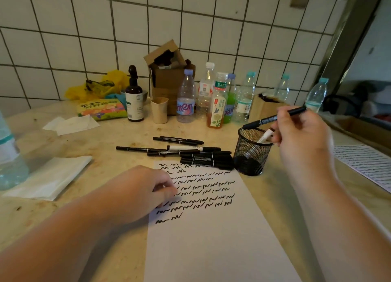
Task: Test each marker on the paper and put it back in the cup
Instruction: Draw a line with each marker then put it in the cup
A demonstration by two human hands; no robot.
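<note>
A white paper (pixel 211 239) covered in rows of black squiggles lies in front of me. My left hand (pixel 143 193) rests curled on its left edge and holds nothing. A black mesh cup (pixel 251 152) stands at the paper's far right corner, with one white-bodied marker (pixel 265 136) leaning inside. My right hand (pixel 300 138) grips a capped black marker (pixel 275 117) nearly level, just above the cup's rim. Several black markers (pixel 190 152) lie in a loose pile on the counter beyond the paper, left of the cup.
Plastic bottles (pixel 186 97), a brown spray bottle (pixel 134 97), a paper cup (pixel 159 110) and a cardboard box (pixel 167 70) line the tiled wall. Tissues (pixel 48 178) lie left, by a water bottle (pixel 8 154). Another scribbled sheet (pixel 368 163) lies right.
</note>
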